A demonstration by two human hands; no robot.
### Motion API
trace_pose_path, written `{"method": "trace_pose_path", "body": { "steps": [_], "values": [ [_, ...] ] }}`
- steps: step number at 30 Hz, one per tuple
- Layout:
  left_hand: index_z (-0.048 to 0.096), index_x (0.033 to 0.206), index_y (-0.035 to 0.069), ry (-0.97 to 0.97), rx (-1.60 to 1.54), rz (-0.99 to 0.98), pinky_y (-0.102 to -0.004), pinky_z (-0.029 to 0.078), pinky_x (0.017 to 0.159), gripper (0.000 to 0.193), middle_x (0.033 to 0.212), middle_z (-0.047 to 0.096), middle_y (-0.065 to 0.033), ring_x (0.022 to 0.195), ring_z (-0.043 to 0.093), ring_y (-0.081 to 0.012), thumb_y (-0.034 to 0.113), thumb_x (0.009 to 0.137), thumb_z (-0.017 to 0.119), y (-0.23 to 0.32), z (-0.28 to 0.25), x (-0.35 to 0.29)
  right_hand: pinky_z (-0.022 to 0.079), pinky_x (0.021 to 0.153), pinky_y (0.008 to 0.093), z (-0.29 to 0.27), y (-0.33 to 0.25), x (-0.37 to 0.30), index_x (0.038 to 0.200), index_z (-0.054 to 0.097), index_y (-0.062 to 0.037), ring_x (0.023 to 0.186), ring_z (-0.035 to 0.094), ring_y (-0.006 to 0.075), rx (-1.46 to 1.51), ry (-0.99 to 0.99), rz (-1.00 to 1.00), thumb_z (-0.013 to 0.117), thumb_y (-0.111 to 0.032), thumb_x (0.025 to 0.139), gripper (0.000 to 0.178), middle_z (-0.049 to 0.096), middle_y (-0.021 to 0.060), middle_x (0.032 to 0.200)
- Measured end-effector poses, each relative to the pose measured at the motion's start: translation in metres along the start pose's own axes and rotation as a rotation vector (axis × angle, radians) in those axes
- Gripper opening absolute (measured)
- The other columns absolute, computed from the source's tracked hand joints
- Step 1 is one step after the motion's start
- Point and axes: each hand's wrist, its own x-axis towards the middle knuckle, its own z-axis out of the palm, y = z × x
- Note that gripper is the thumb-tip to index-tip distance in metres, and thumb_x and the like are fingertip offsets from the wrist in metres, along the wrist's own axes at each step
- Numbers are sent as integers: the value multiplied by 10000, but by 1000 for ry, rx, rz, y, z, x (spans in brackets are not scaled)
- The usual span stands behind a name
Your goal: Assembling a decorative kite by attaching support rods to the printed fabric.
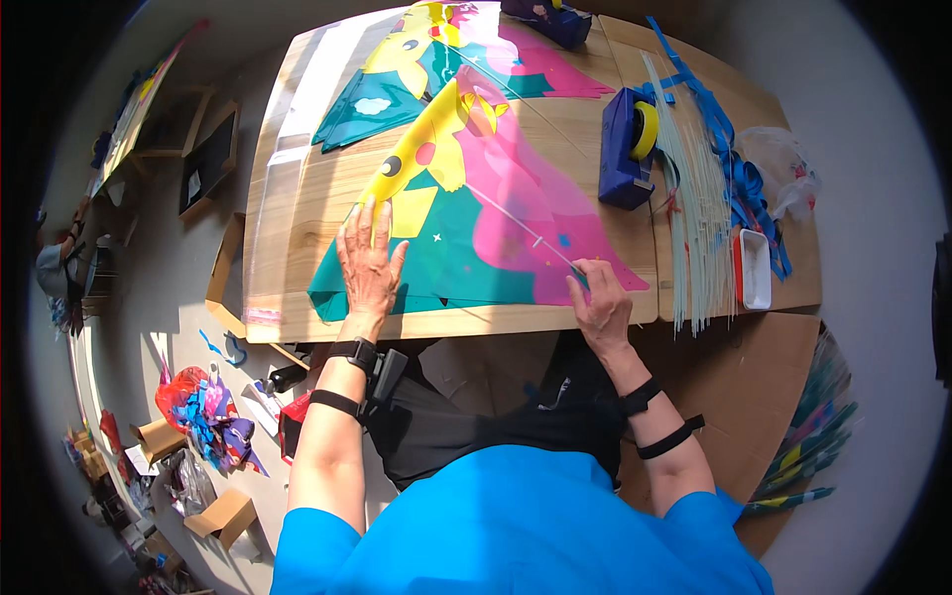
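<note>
A triangular kite sheet [516, 238], in green, pink and yellow with a cartoon face, lies spread on the wooden table. My left hand [369, 263] rests flat on its left part, fingers stretched out. A thin white rod [511, 215] slants across the pink part down toward the right. At the rod's lower end, my right hand [601, 302] has thumb and forefinger pinched together on it, close to the sheet's lower right corner. Beyond lies a similar kite sheet [367, 104], partly covered by the nearer one.
Right of the sheet stands a blue tape dispenser [620, 178] with yellow tape. Farther right lie a bundle of thin pale rods [694, 228], blue ribbon [709, 94], a clear plastic bag [783, 164] and a small white tray [756, 273]. Cardboard boxes [223, 518] sit on the floor at left.
</note>
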Motion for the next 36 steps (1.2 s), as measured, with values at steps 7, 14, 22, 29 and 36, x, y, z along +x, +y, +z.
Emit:
{"method": "trace_pose_path", "body": {
  "steps": [7, 14, 22, 29, 36],
  "values": [
    [343, 1467, 158, -398, -216, 200, -509, 49, 1176, 734, 1575, 198, -63, 1465, 118, -284, 477, 855, 591, 55, 2, -94, 502, 625, 369, 8, -8, -47, 963, 653, -84, 744, 620, 254, -8, -117, 60, 685, -104, 817, 151, 575, 65, 876],
    [251, 1491, 86, -340, -246, 17, -519, 70, 1172, 800, 1587, 139, -82, 1470, 84, -291, 435, 868, 611, 123, 15, -74, 502, 689, 385, 42, -8, -17, 994, 642, -82, 842, 609, 263, -11, -104, -5, 654, -85, 830, 165, 590, 75, 902],
    [544, 1258, 67, -194, -266, 155, -479, 219, 1125, 484, 1409, 430, -74, 1346, 340, -277, 263, 833, 669, 91, -12, -108, 472, 647, 354, 28, -6, -15, 954, 674, -81, 767, 567, 240, 68, -31, -136, 661, 4, 774, 199, 564, 57, 860],
    [583, 1104, 130, 119, -357, 21, -396, 353, 951, 361, 1148, 553, -28, 1113, 501, -252, 124, 768, 716, 75, -22, -96, 459, 657, 344, 46, -13, -2, 958, 683, -91, 771, 554, 221, 58, -124, -280, 658, -3, 722, 253, 551, 48, 844],
    [643, 962, 141, -109, -407, 66, -387, 351, 923, 209, 1009, 580, -11, 1043, 521, -232, 148, 766, 716, 87, 6, -47, 447, 745, 364, 55, 8, -8, 877, 651, -97, 811, 568, 219, -15, -118, -293, 665, -40, 732, 156, 566, 36, 826]
  ]
}}
